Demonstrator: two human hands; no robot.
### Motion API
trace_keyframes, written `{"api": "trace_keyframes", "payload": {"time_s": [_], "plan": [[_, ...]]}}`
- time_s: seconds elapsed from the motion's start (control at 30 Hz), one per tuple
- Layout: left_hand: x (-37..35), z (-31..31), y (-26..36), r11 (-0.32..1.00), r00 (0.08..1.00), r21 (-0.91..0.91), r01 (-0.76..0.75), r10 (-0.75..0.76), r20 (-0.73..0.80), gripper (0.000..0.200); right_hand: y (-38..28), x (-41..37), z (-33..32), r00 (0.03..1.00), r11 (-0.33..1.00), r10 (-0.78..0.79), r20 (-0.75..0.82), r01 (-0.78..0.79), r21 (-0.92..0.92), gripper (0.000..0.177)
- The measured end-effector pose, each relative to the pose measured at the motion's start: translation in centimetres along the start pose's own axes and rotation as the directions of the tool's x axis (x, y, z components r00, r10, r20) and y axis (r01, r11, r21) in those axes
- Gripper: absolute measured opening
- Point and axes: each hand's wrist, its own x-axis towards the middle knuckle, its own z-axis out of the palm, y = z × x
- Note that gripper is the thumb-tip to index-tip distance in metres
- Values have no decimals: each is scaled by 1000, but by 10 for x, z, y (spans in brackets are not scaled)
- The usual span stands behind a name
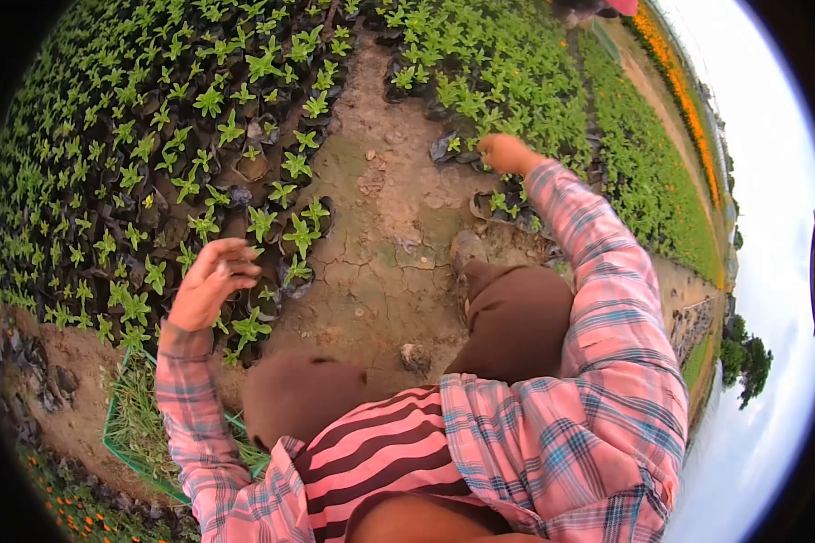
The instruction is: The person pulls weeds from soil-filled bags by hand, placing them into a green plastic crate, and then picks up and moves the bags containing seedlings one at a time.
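Observation:
My left hand [213,284] is over the edge of the left bed of seedlings [261,223]. Its fingers are loosely bent and a little apart, and nothing shows between them. Stretched out to the right, my right hand [509,154] is closed beside a black plastic nursery bag [445,147] at the border of the right bed. Its fingertips are mostly hidden, so what they grip cannot be made out. A small seedling [501,203] in another dark bag stands just below that hand.
Cracked bare soil [371,235] forms a path between the beds. Near my left forearm lies a green-rimmed container [118,434] with cut grass or weeds. Part of another person [598,7] shows at the top. Orange flowers [684,86] grow in a far row.

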Motion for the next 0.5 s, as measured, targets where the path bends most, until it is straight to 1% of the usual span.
{"api": "trace_keyframes", "payload": {"time_s": [0.07,0.1,0.17,0.2,0.27,0.3,0.33,0.37,0.43,0.47,0.5], "plan": [[-11,-6,3,998,990,47,41,-35,-137,50,12,15,44,987,988,-118,-110,105,-117,40],[-16,-6,4,996,986,54,66,-57,-157,50,16,22,59,987,988,-132,-95,123,-93,40],[-22,0,12,986,940,97,139,-101,-326,49,18,37,87,946,987,-114,-303,144,77,43],[-23,5,18,980,926,111,163,-114,-359,49,23,43,99,946,979,-137,-294,174,106,43],[-27,16,34,966,909,163,203,-123,-398,48,31,57,111,949,974,-141,-283,183,130,38],[-25,29,47,946,882,210,247,-130,-452,48,28,59,111,936,970,-172,-308,216,113,31],[-26,35,57,930,875,253,267,-124,-468,47,26,60,107,921,965,-203,-332,246,92,25],[-24,48,69,906,863,315,282,-97,-496,47,31,69,110,914,951,-252,-317,295,95,25],[-16,86,96,840,853,451,301,-25,-522,46,39,91,116,928,967,-242,-284,255,7,17],[-14,103,105,838,833,438,327,-37,-551,46,34,93,115,926,959,-269,-265,283,17,17],[-13,120,112,833,821,434,342,-41,-569,47,23,90,104,881,923,-327,-341,375,85,13]]}}
